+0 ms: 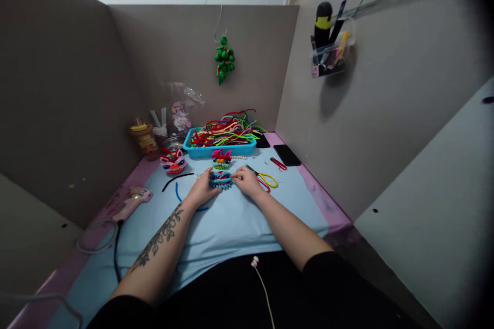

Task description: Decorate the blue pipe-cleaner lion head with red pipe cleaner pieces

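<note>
Blue braided piece (pixel 221 181): long axis runs left-right.

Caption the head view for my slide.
Left hand and right hand hold a blue fuzzy craft piece near a turquoise plastic tray of colourful strands.

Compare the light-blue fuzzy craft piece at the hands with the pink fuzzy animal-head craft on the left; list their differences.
Colour: the light-blue fuzzy craft piece is mostly blue with some red; the pink fuzzy animal-head craft is mainly pink with orange in front.
Handling: the left hand holds the blue piece while the right hand touches its edge; the pink head rests untouched.
Shared: both look made from fuzzy strands.
</note>
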Demonstrator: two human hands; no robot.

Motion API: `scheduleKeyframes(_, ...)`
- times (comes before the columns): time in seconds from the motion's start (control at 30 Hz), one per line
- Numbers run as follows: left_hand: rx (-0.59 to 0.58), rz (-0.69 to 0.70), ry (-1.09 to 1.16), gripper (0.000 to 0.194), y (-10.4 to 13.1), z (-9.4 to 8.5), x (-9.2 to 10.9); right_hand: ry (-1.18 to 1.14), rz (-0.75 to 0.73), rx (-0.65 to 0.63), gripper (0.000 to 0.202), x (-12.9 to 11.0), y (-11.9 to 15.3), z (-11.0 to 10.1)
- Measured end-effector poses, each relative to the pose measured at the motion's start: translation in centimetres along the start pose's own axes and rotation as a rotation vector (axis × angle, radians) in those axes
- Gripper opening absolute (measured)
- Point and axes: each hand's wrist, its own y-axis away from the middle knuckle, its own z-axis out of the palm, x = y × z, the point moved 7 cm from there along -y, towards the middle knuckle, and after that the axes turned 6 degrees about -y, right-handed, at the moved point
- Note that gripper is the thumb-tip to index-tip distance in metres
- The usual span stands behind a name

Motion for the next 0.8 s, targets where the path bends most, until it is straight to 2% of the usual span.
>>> scheduleKeyframes(0.37, 0.009, -0.017, 0.000, 0.086, -0.1, 0.2, -0.2, 0.049, -0.047, -0.094, 0.019, -0.3, 0.3, 1.1)
scheduleKeyframes(0.6, 0.009, 0.001, -0.042, 0.085, -0.1, 0.3, -0.2, 0.017, -0.019, -0.023, 0.019, 0.0, 0.1, 0.6)
scheduleKeyframes(0.8, 0.021, 0.000, -0.001, 0.086, -0.1, 0.1, -0.2, 0.028, -0.010, -0.068, 0.019, -0.2, 0.1, 1.1)
